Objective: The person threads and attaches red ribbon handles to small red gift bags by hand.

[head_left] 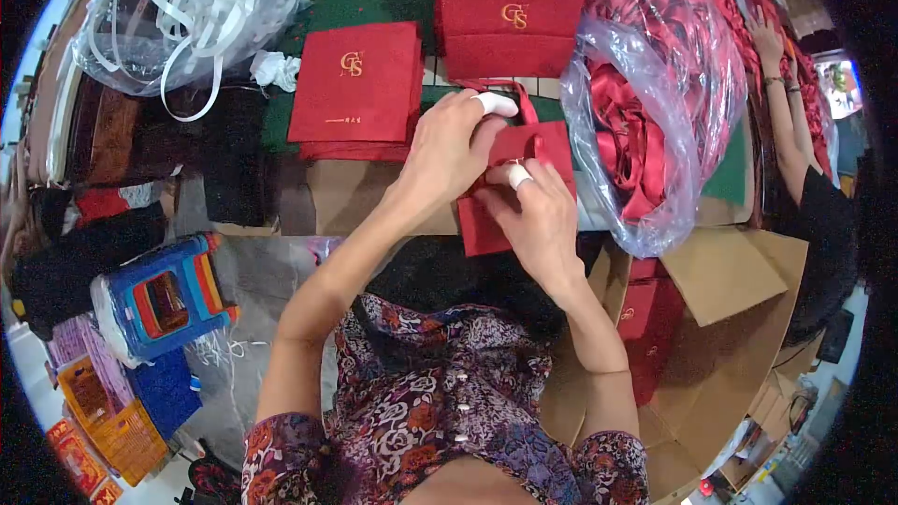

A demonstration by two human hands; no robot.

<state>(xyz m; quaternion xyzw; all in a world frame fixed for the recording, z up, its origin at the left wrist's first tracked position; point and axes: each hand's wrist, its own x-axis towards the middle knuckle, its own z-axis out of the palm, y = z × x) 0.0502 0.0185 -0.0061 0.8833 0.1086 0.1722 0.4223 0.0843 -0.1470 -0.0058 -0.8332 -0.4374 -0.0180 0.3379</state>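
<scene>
A small red paper bag [486, 229] lies tilted at the table's front edge, between my two hands. My left hand [451, 145] is closed at its upper left side, with a white cover on one finger, close to the red ribbon handle [527, 110]. My right hand [544, 220] is pinched over the bag's front, also with a white-covered finger. A short piece of red ribbon [540, 147] sticks up by its fingertips. My fingers partly hide the bag's top and the ribbon.
Left of my hands lies a stack of flat red bags [354, 84]. Behind stands a red bag with ribbons [510, 33]. Clear plastic bags hold red ribbons [636, 131] and white ribbons [192, 28]. An open cardboard box [720, 355] is at my right. Another person's arm [786, 122] reaches in.
</scene>
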